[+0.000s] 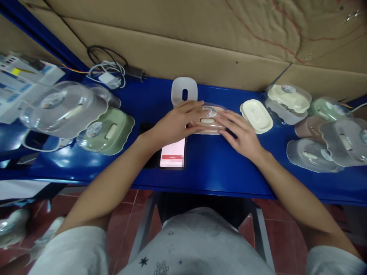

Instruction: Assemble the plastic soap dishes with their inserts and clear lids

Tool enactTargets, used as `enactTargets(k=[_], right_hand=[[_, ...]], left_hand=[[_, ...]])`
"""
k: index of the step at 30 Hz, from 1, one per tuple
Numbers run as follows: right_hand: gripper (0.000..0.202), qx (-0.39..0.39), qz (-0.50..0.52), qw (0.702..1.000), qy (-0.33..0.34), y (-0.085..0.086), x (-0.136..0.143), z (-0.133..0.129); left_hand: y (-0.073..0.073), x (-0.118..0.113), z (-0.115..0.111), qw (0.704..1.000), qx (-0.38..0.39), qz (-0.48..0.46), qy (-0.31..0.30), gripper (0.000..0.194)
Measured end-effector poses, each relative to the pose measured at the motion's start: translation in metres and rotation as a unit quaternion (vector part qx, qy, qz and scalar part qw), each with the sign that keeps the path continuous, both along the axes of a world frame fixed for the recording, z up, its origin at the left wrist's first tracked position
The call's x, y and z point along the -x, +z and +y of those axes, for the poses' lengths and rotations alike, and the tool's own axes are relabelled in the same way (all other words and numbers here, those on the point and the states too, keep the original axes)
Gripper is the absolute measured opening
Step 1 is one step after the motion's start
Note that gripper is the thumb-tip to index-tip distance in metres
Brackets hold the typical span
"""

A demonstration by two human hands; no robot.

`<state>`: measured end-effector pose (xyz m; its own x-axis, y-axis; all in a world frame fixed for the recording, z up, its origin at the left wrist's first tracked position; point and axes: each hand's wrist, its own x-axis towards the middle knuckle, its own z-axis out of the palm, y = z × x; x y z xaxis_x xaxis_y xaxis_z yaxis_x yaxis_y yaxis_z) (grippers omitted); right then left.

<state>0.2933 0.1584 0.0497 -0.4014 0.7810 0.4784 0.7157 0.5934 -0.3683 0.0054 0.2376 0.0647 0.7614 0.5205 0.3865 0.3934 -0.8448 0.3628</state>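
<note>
A pink plastic box with a clear cover (213,128) lies on the blue table in front of me, a round sticker and a pale oval piece showing on top. My left hand (181,119) grips its left side, the fingers reaching over the cover. At the opposite side, my right hand (241,133) holds the box with thumb and fingers. Behind my left hand stands a white tray with an oval slot (178,91). A cream dish (258,116) lies just right of my right hand. Below my left wrist is a phone with a lit screen (172,152).
Clear-covered boxes, one grey (86,109) and one green (116,126), stand at left. Several more, including a cream-topped one (289,97), crowd the right. Cables with a white adapter (110,79) lie at the back by the cardboard wall (172,42). The table's front edge (200,188) is near me.
</note>
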Motion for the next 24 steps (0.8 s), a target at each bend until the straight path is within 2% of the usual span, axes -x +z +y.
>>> enactTargets(k=[7, 14, 21, 24], right_hand=[[0.049, -0.005, -0.022, 1.0, 0.009, 0.0, -0.002, -0.001], [0.06, -0.021, 0.014, 0.999, 0.048, -0.006, -0.001, -0.002], [0.05, -0.061, -0.038, 0.997, 0.017, -0.004, -0.001, -0.002], [0.041, -0.072, -0.086, 0.993, -0.021, 0.002, -0.001, -0.005]], left_hand=[[0.005, 0.006, -0.011, 0.993, -0.071, 0.092, 0.005, 0.063], [0.013, 0.001, -0.023, 0.988, -0.078, 0.128, 0.036, 0.06], [0.016, 0.001, -0.024, 0.989, -0.069, 0.115, 0.056, 0.049], [0.018, 0.004, -0.019, 0.989, -0.042, 0.084, 0.118, 0.05]])
